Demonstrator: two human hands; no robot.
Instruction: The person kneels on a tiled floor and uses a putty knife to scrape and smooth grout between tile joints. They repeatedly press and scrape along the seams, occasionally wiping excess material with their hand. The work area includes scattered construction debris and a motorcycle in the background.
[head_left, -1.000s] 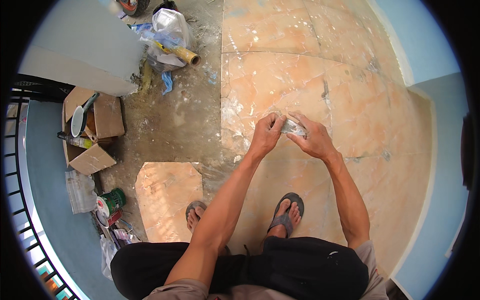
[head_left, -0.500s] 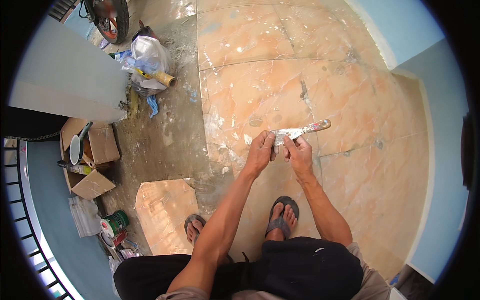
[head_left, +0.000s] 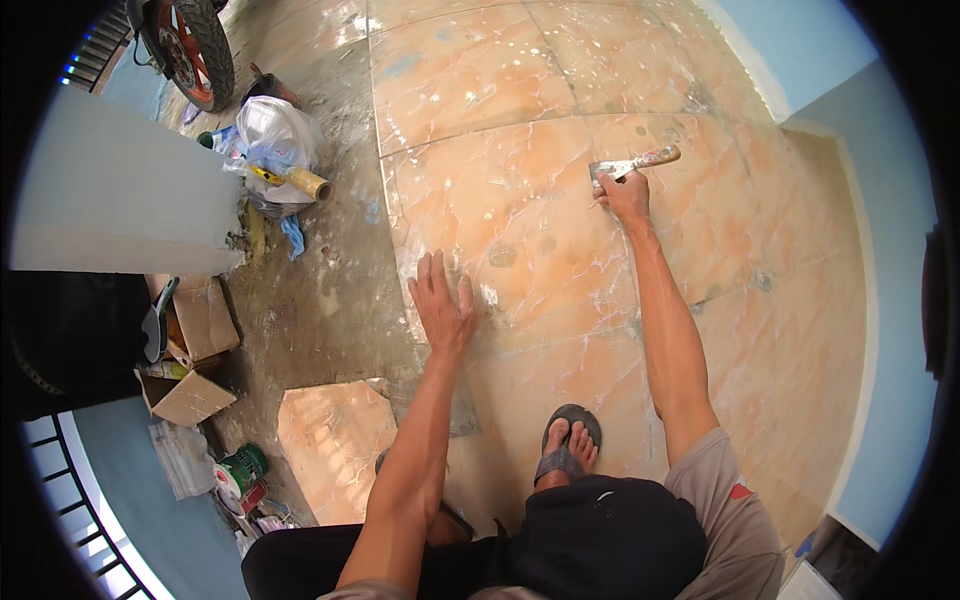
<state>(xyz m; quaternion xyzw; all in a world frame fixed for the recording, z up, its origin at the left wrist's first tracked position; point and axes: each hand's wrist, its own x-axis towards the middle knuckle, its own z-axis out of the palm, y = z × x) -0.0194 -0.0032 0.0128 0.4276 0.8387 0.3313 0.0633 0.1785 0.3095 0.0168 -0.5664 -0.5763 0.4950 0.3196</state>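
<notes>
My right hand point(head_left: 625, 195) grips a putty knife point(head_left: 644, 162) by its metal blade, over the floor tiles on the right; its paint-marked wooden handle points right. My left hand point(head_left: 441, 298) is open, fingers spread, low over or on the tiled floor point(head_left: 510, 200) near its border with rough concrete point(head_left: 300, 320); I cannot tell whether it touches. The orange-beige tiles carry pale specks and smears.
A motorbike wheel point(head_left: 198, 55) and bagged rubbish point(head_left: 280, 130) are at the back left, beside a pale pillar point(head_left: 110, 180). An open cardboard box point(head_left: 200, 400), tins point(head_left: 240, 470) and a loose tile point(head_left: 335, 445) lie left. A blue wall point(head_left: 880, 300) borders the right.
My hands have separated: the right has carried the putty knife up and to the right; the left has let go of it and moved leftward with spread fingers. The view has shifted somewhat.
</notes>
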